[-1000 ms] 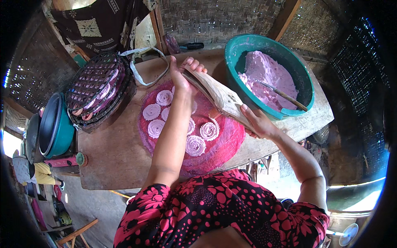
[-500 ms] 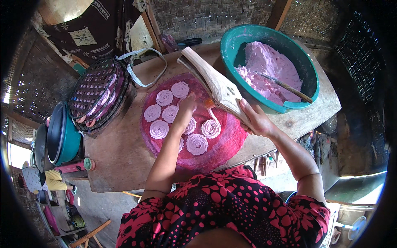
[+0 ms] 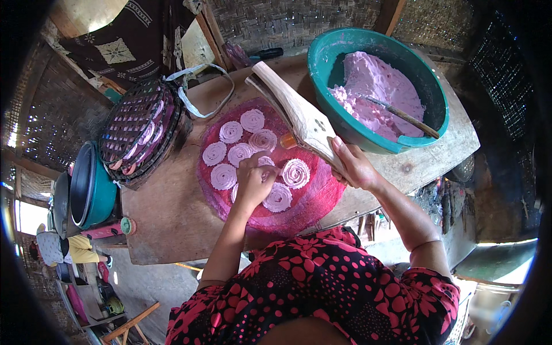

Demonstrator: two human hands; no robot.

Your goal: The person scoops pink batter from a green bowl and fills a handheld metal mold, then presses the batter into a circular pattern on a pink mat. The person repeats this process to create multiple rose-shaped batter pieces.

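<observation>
My right hand grips the lower end of a two-armed wooden press, slanted over a round pink-red mat. An orange cylinder sits at the press's underside. Several pale pink dough spirals with ridged strands lie on the mat. One spiral is just below the cylinder. My left hand is over the middle spirals, partly covering some, fingers bent together toward that spiral; whether anything is between them is hidden.
A green basin of pink dough, with a wooden-handled tool in it, stands at the back right of the wooden table. Stacked dark woven trays and a strap are at left. A small round container sits near the left edge.
My left hand has moved nearer and slightly right, uncovering a spiral farther back. The dough strand that ran from the orange cylinder to the right-hand spiral no longer shows. My right hand keeps its grip.
</observation>
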